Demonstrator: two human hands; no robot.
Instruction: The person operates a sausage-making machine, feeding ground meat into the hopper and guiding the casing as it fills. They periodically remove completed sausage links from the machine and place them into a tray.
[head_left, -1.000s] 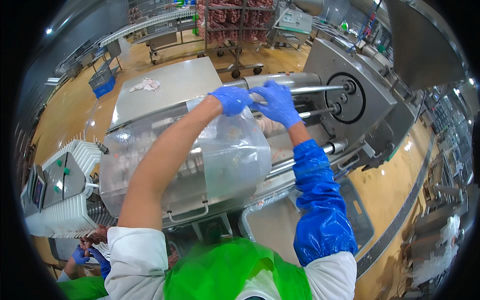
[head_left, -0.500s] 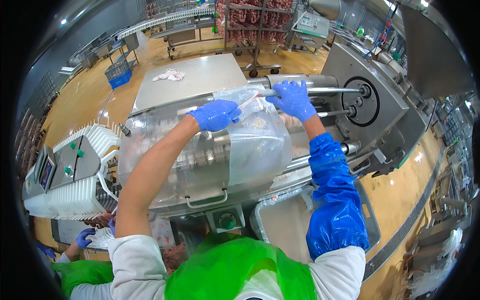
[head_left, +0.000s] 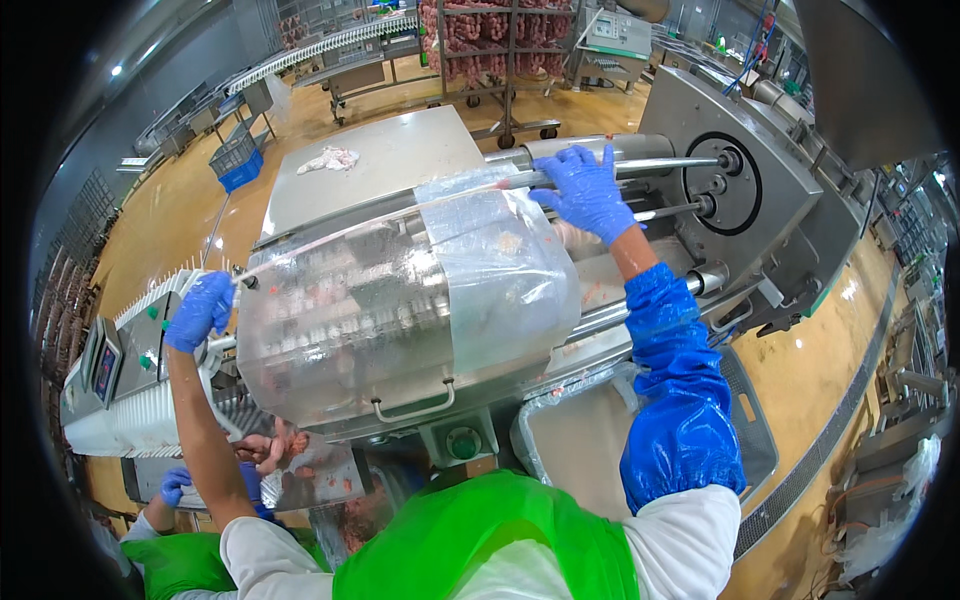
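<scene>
My left hand (head_left: 202, 310), in a blue glove, is closed at the left end of the machine. From it a long, thin, pale sausage casing (head_left: 380, 220) stretches rightward over the clear cover (head_left: 350, 335) to the tip of a metal stuffing tube (head_left: 670, 165). My right hand (head_left: 588, 195), gloved with a blue sleeve, curls over that tube near its tip, some fingers raised. Below it runs a second tube (head_left: 668, 211). A translucent plastic sheet (head_left: 505, 290) drapes over the cover's right part.
A co-worker's gloved hand (head_left: 175, 486) is at lower left, near links of sausage (head_left: 272, 446). White hanging prongs (head_left: 130, 425) line the machine's left side. A grey tub (head_left: 580, 450) stands below right. Behind are a metal lid (head_left: 400, 150) and a sausage rack (head_left: 508, 90).
My left hand has moved far left, drawing the casing out across the cover. My right hand stays on the tube. Sausage links now show at lower left near the co-worker.
</scene>
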